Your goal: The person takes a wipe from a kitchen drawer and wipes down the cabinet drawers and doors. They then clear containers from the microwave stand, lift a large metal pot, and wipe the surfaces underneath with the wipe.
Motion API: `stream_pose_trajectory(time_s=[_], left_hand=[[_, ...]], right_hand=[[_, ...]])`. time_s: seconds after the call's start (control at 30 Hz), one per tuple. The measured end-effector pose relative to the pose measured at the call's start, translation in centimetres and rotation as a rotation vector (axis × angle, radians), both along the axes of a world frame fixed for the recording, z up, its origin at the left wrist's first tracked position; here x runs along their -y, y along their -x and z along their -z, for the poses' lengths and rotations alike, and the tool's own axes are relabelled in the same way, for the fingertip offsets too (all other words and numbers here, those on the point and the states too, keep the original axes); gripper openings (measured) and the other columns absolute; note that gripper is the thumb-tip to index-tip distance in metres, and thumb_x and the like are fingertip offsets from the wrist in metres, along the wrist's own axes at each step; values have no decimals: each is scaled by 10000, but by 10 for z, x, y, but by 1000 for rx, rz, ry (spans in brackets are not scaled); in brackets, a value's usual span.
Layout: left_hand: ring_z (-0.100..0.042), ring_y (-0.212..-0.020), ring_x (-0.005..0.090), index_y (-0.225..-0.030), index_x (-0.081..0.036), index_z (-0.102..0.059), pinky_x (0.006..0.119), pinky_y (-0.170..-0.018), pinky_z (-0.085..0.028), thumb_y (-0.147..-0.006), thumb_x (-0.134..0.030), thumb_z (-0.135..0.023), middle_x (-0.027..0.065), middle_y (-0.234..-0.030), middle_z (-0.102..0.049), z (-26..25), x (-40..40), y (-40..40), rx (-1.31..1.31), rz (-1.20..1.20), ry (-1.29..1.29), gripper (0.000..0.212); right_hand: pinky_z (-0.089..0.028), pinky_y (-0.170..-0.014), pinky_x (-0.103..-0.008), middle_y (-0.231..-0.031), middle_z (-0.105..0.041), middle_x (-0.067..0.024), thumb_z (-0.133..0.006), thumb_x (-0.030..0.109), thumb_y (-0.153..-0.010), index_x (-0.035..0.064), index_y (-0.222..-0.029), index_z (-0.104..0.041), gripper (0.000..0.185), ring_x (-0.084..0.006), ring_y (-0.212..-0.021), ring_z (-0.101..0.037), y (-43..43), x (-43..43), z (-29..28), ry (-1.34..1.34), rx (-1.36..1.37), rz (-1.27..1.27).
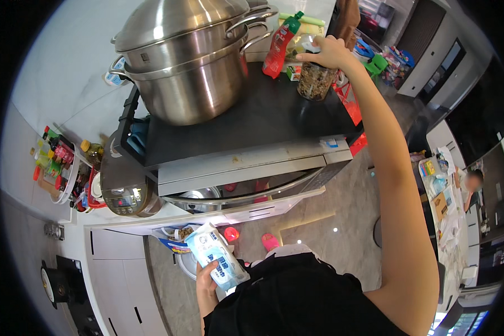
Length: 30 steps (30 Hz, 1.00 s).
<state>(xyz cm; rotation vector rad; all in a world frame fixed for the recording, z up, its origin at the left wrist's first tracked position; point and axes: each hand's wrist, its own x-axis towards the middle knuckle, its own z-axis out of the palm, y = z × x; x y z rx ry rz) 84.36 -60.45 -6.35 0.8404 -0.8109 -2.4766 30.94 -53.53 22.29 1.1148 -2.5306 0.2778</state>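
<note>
My left hand holds a white and light-blue soft pack of wipes low in front of my body; the pack bears writing. My right arm stretches far out to the back right corner of a black shelf top. There my right hand grips the dark lid of a clear jar from above. Brown, crumbly pieces fill the jar, which appears to stand on the shelf top. A red squeeze bottle with a green cap leans beside it, with a small green and orange box between.
A large stainless steel steamer pot covers the shelf's left part. Below sits an oven with a curved handle. A rice cooker and condiment bottles stand left. On the far right, a person sits at a cluttered table.
</note>
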Motion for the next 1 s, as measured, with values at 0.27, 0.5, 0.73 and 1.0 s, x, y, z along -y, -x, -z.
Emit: stream_pose_trajectory(time_s=[0.27,0.5,0.73,1.0], left_hand=[[-606,-844,314,-1151,60,-426,416,-732,-520,-648,-6,-585,190,-970,-582,1,-3,-11,51,-36,7,532],[-612,-841,305,-1134,41,-445,417,-728,-520,-641,9,-595,180,-964,-589,12,6,-21,125,55,-3,516],[-613,-848,304,-1153,44,-433,412,-742,-518,-642,1,-606,178,-975,-589,23,12,-18,23,128,-21,541],[-604,-871,281,-1158,37,-428,382,-750,-513,-642,-7,-610,161,-984,-582,21,10,-18,-52,126,-21,549]], right_hand=[[-430,-772,-363,-925,-559,-206,-702,352,-589,13,-1016,-487,586,-319,-875,-547,-17,-41,-4,70,-13,-152],[-428,-711,-381,-841,-558,-166,-738,382,-618,8,-828,-559,465,-319,-815,-529,-57,-84,2,248,-245,5],[-426,-776,-385,-901,-566,-198,-502,488,-796,-61,-846,-569,556,-343,-860,-527,-164,-15,89,90,-158,-156],[-336,-918,-486,-1234,-469,-179,-244,721,-774,-12,-1179,-499,876,-381,-1115,-459,-118,32,94,-278,319,419]])
